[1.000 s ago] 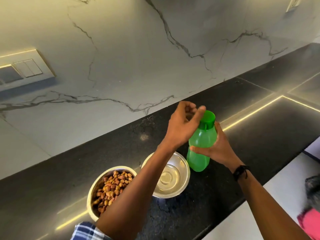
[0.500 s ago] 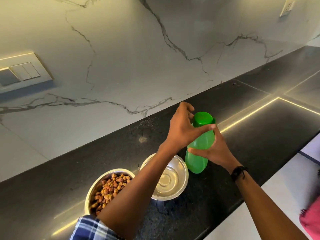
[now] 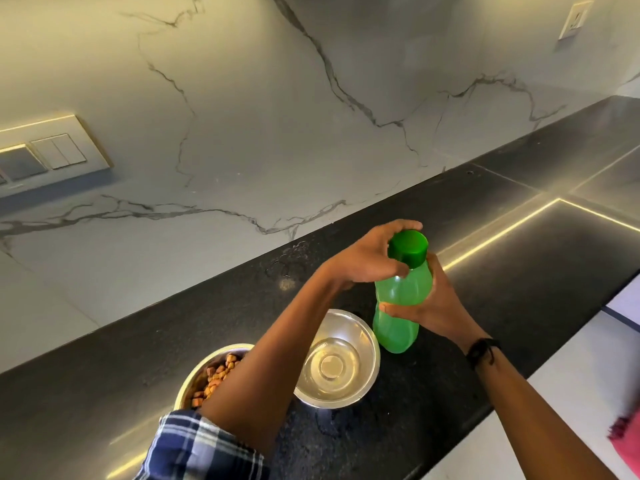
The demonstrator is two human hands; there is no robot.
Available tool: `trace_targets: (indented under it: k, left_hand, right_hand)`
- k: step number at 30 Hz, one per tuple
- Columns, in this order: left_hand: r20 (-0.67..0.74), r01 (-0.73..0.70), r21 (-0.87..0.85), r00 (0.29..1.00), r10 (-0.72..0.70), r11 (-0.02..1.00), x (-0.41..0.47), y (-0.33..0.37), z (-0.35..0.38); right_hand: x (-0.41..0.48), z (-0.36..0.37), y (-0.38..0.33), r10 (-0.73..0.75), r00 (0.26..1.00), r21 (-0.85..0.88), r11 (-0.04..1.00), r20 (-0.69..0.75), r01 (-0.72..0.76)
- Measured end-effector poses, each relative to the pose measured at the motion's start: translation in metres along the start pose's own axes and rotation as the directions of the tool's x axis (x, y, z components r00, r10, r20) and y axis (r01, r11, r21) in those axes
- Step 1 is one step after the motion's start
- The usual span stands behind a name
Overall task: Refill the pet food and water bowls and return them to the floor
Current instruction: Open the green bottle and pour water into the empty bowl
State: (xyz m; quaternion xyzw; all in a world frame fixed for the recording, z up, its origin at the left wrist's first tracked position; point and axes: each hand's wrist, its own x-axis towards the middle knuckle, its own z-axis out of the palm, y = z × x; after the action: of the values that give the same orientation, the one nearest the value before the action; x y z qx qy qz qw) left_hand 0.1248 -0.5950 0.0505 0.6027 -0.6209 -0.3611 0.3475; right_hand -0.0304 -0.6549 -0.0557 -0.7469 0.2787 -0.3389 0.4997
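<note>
A green plastic bottle point(image 3: 398, 306) stands on the black countertop point(image 3: 519, 289), tilted slightly. My right hand point(image 3: 436, 306) wraps its body from the right. My left hand point(image 3: 367, 258) grips the green cap point(image 3: 408, 247) on its top. Left of the bottle sits a steel bowl point(image 3: 337, 362) holding clear water. Further left, a second steel bowl point(image 3: 211, 375) holds brown kibble, and my left forearm covers part of it.
A marble backsplash point(image 3: 277, 133) rises behind the counter, with a switch plate point(image 3: 52, 154) at left and an outlet point(image 3: 575, 19) at upper right. The counter's front edge runs diagonally at lower right, with white floor point(image 3: 554, 410) and something pink point(image 3: 627, 441) beyond it.
My left hand has settled over the cap, fingers now closed around it. The bottle has stayed in my right hand beside the water bowl.
</note>
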Motion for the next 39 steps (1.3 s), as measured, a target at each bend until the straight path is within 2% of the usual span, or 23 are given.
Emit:
trace_targets:
  k: [2, 5, 6, 7, 10, 11, 12, 15, 16, 17, 19, 20, 21, 22, 24, 26, 27, 30, 33, 34, 36, 39]
  left_hand:
    - [-0.074, -0.067, 0.02, 0.995, 0.068, 0.998, -0.002, -0.001, -0.007]
    - [-0.333, -0.064, 0.324, 0.926, 0.177, 0.944, -0.005, -0.001, 0.013]
    - [-0.353, -0.039, 0.346, 0.92, 0.169, 0.937, -0.005, -0.003, 0.02]
    - [-0.305, -0.04, 0.288, 0.943, 0.131, 0.957, -0.005, -0.004, 0.024]
    - [-0.045, -0.025, -0.092, 0.999, 0.02, 0.995, -0.009, -0.004, 0.011]
    - [-0.028, -0.028, -0.143, 0.999, 0.024, 0.989, -0.01, -0.004, 0.004]
    - [-0.071, -0.05, -0.126, 0.997, 0.041, 0.991, -0.011, -0.004, 0.002]
    - [-0.364, -0.069, 0.239, 0.919, 0.155, 0.969, -0.01, 0.0, 0.014]
    - [-0.394, -0.051, 0.285, 0.904, 0.166, 0.957, -0.008, 0.001, 0.018]
    - [-0.339, -0.042, 0.252, 0.932, 0.129, 0.967, -0.006, 0.002, 0.019]
    - [-0.1, -0.032, 0.101, 0.994, 0.043, 0.994, -0.005, 0.003, 0.014]
    - [-0.037, -0.032, 0.063, 0.999, 0.035, 0.998, -0.005, 0.002, 0.008]
    - [-0.04, -0.044, 0.059, 0.998, 0.047, 0.997, -0.005, 0.0, 0.003]
    - [-0.089, -0.066, 0.109, 0.993, 0.076, 0.992, -0.005, 0.001, 0.001]
    - [-0.235, -0.054, 0.334, 0.962, 0.138, 0.941, -0.006, 0.007, 0.007]
    - [-0.402, 0.041, 0.514, 0.894, 0.198, 0.857, -0.007, 0.011, 0.018]
    - [-0.48, 0.078, 0.533, 0.848, 0.226, 0.842, -0.008, 0.014, 0.023]
    - [-0.649, 0.079, 0.409, 0.725, 0.229, 0.909, -0.012, 0.03, 0.019]
    - [-0.738, 0.025, 0.059, 0.674, 0.026, 0.998, -0.023, 0.041, 0.004]
    - [-0.729, -0.009, -0.113, 0.68, -0.077, 0.994, -0.03, 0.041, 0.001]
    - [-0.681, -0.093, -0.39, 0.699, -0.219, 0.916, -0.05, 0.033, -0.003]
    - [-0.642, -0.086, -0.558, 0.674, -0.364, 0.825, -0.09, 0.007, -0.001]
  right_hand:
    - [0.0, 0.0, 0.0, -0.004, 1.0, -0.012, 1.0, -0.011, 0.004]
    - [0.0, -0.001, 0.003, -0.005, 1.0, 0.007, 1.0, -0.008, 0.006]
    - [0.001, -0.002, 0.004, -0.003, 1.0, 0.021, 1.0, -0.002, 0.003]
    - [0.001, -0.002, 0.005, -0.001, 1.0, 0.033, 0.999, 0.001, 0.001]
    - [0.0, 0.0, 0.004, -0.006, 1.0, 0.045, 0.999, -0.006, 0.006]
    - [0.0, 0.001, 0.004, -0.007, 1.0, 0.043, 0.999, -0.008, 0.007]
    - [0.0, 0.002, 0.005, -0.008, 1.0, 0.04, 0.999, -0.009, 0.009]
    - [0.001, 0.001, 0.008, -0.01, 1.0, 0.029, 1.0, -0.012, 0.01]
    - [0.002, 0.001, 0.009, -0.005, 1.0, 0.031, 1.0, -0.009, 0.005]
    - [0.002, 0.0, 0.01, -0.002, 1.0, 0.035, 0.999, -0.005, 0.002]
    - [0.002, 0.001, 0.011, -0.011, 1.0, 0.024, 1.0, -0.006, 0.011]
    - [0.001, 0.002, 0.011, -0.019, 1.0, 0.016, 1.0, -0.007, 0.019]
    - [0.001, 0.002, 0.011, -0.028, 1.0, 0.013, 1.0, -0.011, 0.029]
    - [0.001, 0.003, 0.011, -0.037, 0.999, 0.012, 0.999, -0.019, 0.038]
    - [0.001, 0.002, 0.011, -0.046, 0.999, 0.001, 0.999, -0.028, 0.046]
    - [0.001, 0.001, 0.01, -0.047, 0.999, -0.011, 0.999, -0.026, 0.047]
    - [0.001, 0.001, 0.011, -0.042, 0.999, -0.009, 0.999, -0.021, 0.042]
    - [0.0, 0.001, 0.012, -0.03, 0.999, -0.005, 1.0, -0.022, 0.03]
    - [-0.001, 0.001, 0.013, -0.031, 0.999, -0.029, 0.999, -0.033, 0.03]
    - [-0.001, 0.001, 0.014, -0.03, 0.999, -0.038, 0.999, -0.035, 0.028]
    - [-0.004, 0.001, 0.017, -0.021, 0.999, -0.026, 0.999, -0.049, 0.02]
    - [-0.012, 0.006, 0.023, -0.012, 0.996, -0.003, 1.0, -0.083, 0.011]
